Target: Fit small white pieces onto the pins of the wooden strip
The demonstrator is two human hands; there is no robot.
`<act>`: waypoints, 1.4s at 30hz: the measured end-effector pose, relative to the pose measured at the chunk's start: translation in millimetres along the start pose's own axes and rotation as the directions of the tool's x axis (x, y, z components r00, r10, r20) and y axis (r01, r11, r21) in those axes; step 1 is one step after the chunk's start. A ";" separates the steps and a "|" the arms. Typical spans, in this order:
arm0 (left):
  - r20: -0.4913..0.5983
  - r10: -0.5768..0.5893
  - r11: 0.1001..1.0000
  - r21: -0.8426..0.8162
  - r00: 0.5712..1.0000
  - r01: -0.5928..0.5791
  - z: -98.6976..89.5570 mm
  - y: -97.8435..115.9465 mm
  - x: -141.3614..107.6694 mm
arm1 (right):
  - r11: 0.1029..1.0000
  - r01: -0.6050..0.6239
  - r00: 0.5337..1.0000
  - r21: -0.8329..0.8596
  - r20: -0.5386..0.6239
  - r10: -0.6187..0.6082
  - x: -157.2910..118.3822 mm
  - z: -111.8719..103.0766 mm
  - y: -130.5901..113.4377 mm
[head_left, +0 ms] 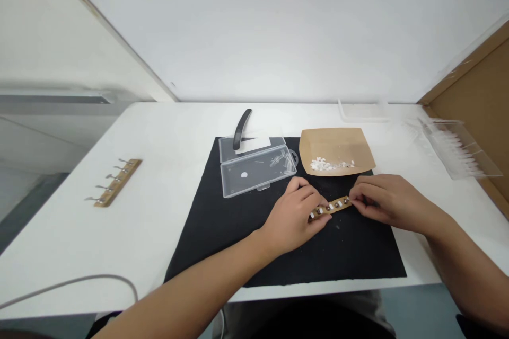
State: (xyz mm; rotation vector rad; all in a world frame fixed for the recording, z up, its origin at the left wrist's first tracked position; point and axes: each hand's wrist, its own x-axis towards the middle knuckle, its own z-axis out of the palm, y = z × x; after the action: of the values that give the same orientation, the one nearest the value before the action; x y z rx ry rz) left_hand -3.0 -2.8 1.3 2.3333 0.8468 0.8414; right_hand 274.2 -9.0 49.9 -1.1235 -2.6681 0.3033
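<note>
My left hand (299,214) grips the left end of a narrow tan strip (333,208), thumb below and fingers above. Along the strip sit several small round metallic pieces with white bits beside them. At the strip's right end, my right hand (379,201) is closed in a pinch; whatever lies between its fingertips is too small or hidden to make out. Both hands are over a black mat (222,238). Just beyond them stands a brown paper tray (332,140) with small white pieces (319,164) in it.
An opened clear plastic case (254,183) holds small clear pieces and one white piece. A dark curved handle-like object (240,130) rests at its lid. On the left is a wooden strip with metal clips (117,183). Clear plastic trays (457,148) are at the right; a grey cable (99,276) is front left.
</note>
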 end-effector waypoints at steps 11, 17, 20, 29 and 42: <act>0.001 0.004 1.000 -0.004 1.000 -0.004 -0.2 0.0 0.1 | 1.000 -0.019 1.000 0.017 0.022 0.019 -0.8 -1.1 0.7; 0.010 -0.006 1.000 -0.007 1.000 0.006 0.1 -0.2 0.0 | 0.999 -0.025 0.999 0.025 0.044 0.024 -2.8 -2.4 2.3; 0.016 -0.011 1.000 -0.008 1.000 0.011 0.2 -0.3 -0.3 | 0.999 -0.026 0.999 0.022 0.041 0.025 -3.4 -2.5 2.5; 0.011 -0.003 1.000 -0.006 1.000 0.003 -0.3 -0.3 -0.4 | 1.000 -0.008 1.000 0.013 0.023 0.008 -4.2 -1.0 2.6; 0.004 -0.008 1.000 -0.018 1.000 0.008 0.4 -0.3 -0.3 | 1.000 -0.007 1.000 0.016 0.028 0.006 -4.4 -2.4 0.5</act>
State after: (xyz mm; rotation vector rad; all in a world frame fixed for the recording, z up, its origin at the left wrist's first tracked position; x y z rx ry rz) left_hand -3.0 -3.0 0.7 2.3134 0.8432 0.8369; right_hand 278.2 -11.6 51.5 -1.1318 -2.6819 0.3437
